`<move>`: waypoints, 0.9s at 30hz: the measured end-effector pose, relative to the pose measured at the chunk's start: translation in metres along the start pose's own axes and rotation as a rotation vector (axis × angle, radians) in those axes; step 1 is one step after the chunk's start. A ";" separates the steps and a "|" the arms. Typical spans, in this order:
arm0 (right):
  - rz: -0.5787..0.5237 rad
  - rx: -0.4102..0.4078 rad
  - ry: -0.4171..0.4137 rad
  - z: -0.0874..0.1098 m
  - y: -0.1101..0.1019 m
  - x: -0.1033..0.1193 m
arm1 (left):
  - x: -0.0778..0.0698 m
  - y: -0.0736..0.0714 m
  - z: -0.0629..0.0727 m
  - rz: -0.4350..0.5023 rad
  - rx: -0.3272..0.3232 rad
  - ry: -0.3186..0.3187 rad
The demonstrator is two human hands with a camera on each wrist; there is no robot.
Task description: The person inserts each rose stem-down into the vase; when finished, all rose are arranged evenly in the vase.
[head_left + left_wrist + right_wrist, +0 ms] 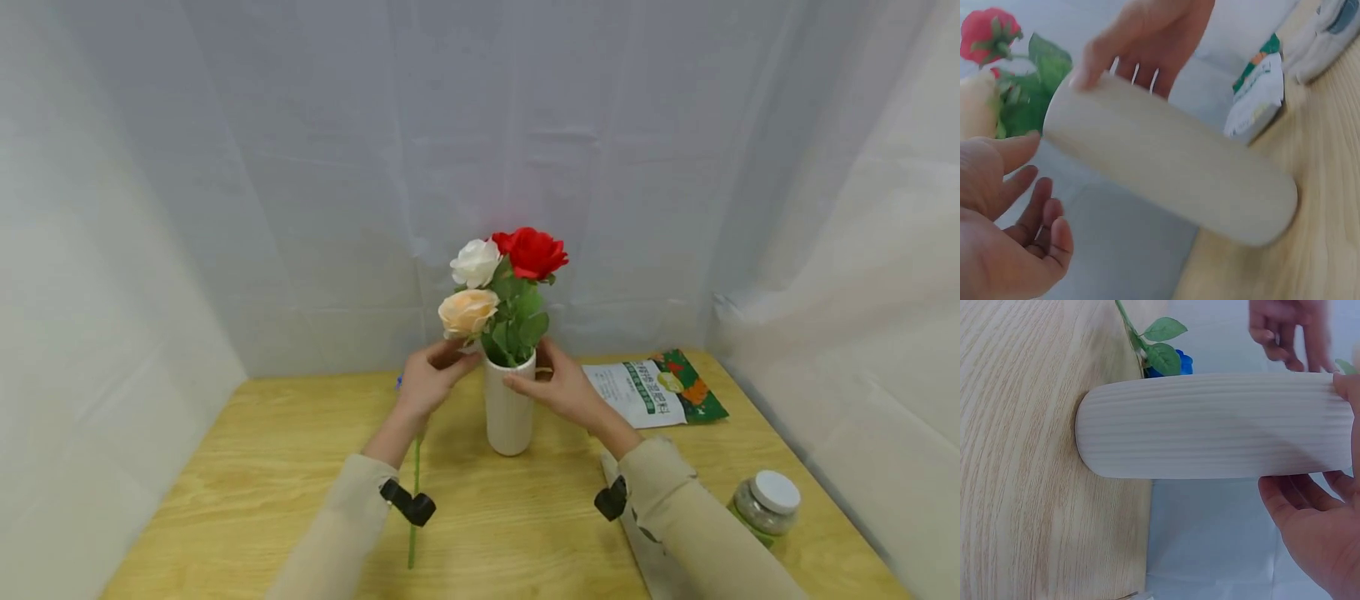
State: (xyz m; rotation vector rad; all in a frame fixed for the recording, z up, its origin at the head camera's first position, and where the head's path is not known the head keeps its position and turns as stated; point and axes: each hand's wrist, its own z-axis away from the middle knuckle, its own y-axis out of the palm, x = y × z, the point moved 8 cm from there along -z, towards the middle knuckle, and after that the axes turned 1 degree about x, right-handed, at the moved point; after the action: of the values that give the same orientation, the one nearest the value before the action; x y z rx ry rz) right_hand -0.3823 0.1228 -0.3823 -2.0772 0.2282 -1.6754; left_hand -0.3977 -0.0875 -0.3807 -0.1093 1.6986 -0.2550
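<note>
A ribbed white vase (510, 417) stands upright on the table, holding a red rose (537, 253), a white rose (476, 263) and a peach rose (468, 313) with green leaves. My right hand (564, 385) grips the vase near its rim, thumb on the near side and fingers round the far side. Just left of the rim is my left hand (429, 379), its fingers loosely bent with nothing in them; in the left wrist view its thumb comes close to the rim. A blue flower (1185, 364) lies left of the vase, mostly hidden behind the left hand in the head view.
The blue flower's green stem (412, 517) runs toward the table's front. A white and green printed packet (637, 393) lies at the back right. A white-lidded jar (767, 503) stands at the right. Pale fabric (637, 546), perhaps gloves, lies under the right forearm.
</note>
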 end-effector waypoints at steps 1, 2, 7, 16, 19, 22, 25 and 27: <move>-0.002 0.001 0.003 0.000 0.000 0.000 | 0.004 -0.004 0.001 -0.009 0.003 -0.006; -0.003 0.003 0.006 0.000 0.000 0.000 | 0.008 -0.009 0.003 -0.016 0.010 -0.011; -0.004 0.009 0.023 0.000 0.000 0.000 | 0.039 -0.034 0.015 -0.033 0.030 -0.087; 0.002 0.013 0.013 -0.001 0.000 -0.001 | 0.090 -0.057 0.037 -0.036 0.014 -0.177; 0.003 0.013 0.009 -0.001 -0.001 0.000 | 0.102 -0.059 0.041 -0.042 0.019 -0.188; 0.002 0.011 0.001 0.000 -0.001 0.002 | 0.109 -0.058 0.046 -0.055 0.030 -0.206; -0.002 0.010 -0.008 0.001 0.000 0.003 | 0.111 -0.057 0.051 -0.075 0.030 -0.217; 0.001 0.010 -0.011 0.001 0.000 0.004 | 0.113 -0.056 0.053 -0.088 0.026 -0.229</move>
State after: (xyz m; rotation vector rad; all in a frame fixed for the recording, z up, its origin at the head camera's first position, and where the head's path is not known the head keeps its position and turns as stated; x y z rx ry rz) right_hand -0.3806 0.1212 -0.3789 -2.0784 0.2169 -1.6601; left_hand -0.3660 -0.1722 -0.4838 -0.1874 1.4644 -0.3174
